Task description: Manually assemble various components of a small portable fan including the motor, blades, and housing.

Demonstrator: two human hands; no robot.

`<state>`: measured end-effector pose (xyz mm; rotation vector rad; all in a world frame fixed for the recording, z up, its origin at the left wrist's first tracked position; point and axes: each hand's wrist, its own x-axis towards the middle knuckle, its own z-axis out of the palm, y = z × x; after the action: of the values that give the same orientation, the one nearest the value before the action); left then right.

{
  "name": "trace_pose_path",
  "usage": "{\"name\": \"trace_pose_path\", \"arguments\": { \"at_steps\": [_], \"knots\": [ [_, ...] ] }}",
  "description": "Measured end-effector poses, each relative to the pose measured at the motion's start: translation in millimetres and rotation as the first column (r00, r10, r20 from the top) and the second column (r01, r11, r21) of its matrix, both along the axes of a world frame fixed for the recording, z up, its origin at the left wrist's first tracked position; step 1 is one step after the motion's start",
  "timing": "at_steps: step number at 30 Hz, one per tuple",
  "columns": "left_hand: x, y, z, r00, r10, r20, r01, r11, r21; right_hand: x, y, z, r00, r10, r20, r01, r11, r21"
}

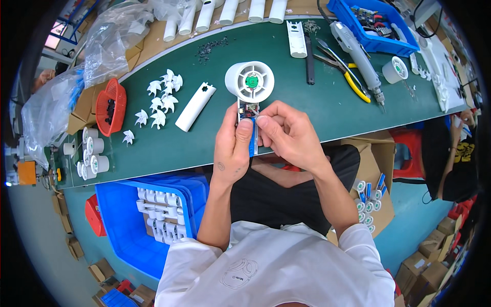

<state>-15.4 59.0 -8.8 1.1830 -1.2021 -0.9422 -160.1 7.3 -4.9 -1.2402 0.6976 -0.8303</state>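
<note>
The fan (249,82) sits between your left hand (232,140) and right hand (289,135), at the near edge of the table (317,120). To its left, in order, lie a cover (195,107), several propellers (169,103) and a basket (117,110); cups (100,163) lie nearer you, at the left corner. Tubes (231,11) line the far side. To the fan's right lie a brush (310,61), pliers (338,65) and a screwdriver (358,53); a tray (391,48) is behind them. Below the table, a crate (138,240) is at your left, a cardboard box (381,153) at your right.
</note>
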Motion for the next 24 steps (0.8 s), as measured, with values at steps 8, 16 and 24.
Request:
{"name": "trace_pose_path", "arguments": {
  "at_steps": [8,16,24],
  "knots": [
    [1.4,1.9,-2.5,0.992,-0.017,-0.124,0.021,0.999,0.035,4.0,2.0,2.1,0.98,-0.046,0.192,0.041,0.999,0.031],
    [3.7,3.1,-7.1,0.968,-0.039,-0.247,0.053,0.997,0.051,2.9,5.1,-3.9,0.981,-0.076,0.18,0.078,0.997,-0.004],
    [6.7,0.7,-9.9,0.953,-0.022,-0.301,0.039,0.998,0.05,-10.7,9.4,2.2,0.963,-0.241,-0.118,0.173,0.894,-0.414]
  ]
}}
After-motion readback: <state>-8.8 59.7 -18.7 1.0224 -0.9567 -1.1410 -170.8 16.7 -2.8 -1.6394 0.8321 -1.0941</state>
